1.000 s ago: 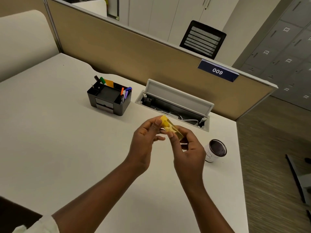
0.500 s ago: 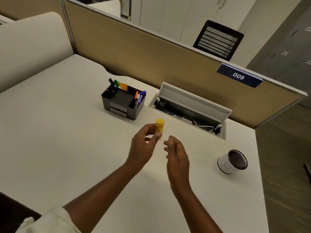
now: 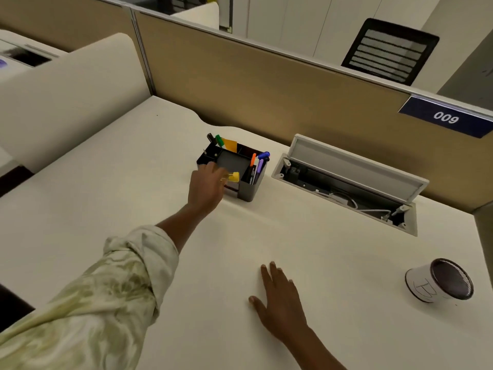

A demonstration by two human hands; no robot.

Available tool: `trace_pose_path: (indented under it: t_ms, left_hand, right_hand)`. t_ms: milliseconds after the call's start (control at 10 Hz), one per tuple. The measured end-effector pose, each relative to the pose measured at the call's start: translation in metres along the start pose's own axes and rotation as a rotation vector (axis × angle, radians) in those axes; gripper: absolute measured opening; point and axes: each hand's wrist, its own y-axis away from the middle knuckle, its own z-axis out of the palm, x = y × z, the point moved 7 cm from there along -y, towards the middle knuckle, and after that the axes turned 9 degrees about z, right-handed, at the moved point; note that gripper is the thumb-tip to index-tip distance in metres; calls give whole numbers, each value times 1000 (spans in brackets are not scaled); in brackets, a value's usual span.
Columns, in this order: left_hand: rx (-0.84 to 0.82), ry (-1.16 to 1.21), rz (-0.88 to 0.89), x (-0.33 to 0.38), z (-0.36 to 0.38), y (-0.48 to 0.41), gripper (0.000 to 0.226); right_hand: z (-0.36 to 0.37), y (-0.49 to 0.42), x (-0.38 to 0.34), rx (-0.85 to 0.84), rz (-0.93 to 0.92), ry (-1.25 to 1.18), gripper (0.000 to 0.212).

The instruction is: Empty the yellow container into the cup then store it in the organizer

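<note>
My left hand [image 3: 206, 186] reaches out to the black desk organizer [image 3: 246, 192] and grips the small yellow container [image 3: 233, 177], which lies sideways at the organizer's front edge, its cap end pointing right. Whether it touches the organizer I cannot tell. My right hand [image 3: 280, 303] rests flat on the white desk, fingers spread, holding nothing. The white cup [image 3: 424, 285] with a dark inside lies tilted on the desk at the far right, its mouth facing right and up.
Markers [image 3: 257, 162] and an orange note stand in the organizer. An open cable tray [image 3: 346, 182] with a raised lid is set in the desk behind it. A tan partition runs along the back. The desk's right edge is near the cup.
Both hands held the yellow container at first. The right hand let go and dropped to the desk. The left hand carried the container forward to the organizer.
</note>
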Motion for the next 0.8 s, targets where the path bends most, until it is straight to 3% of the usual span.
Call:
trace_pose_path:
  t_ms: [300,600,800]
  left_hand:
    - [-73,-113,102,-16,25,-34,26]
    - [-196,-138,128,-19,31,-30,63]
    - [-141,-71,107,-5,21,0,57]
  right_hand:
    - [15,-9,6,-62,16,96,87]
    - [11,-7,2,-91,28,76,89]
    - [2,-6,2,-89,14,62,83]
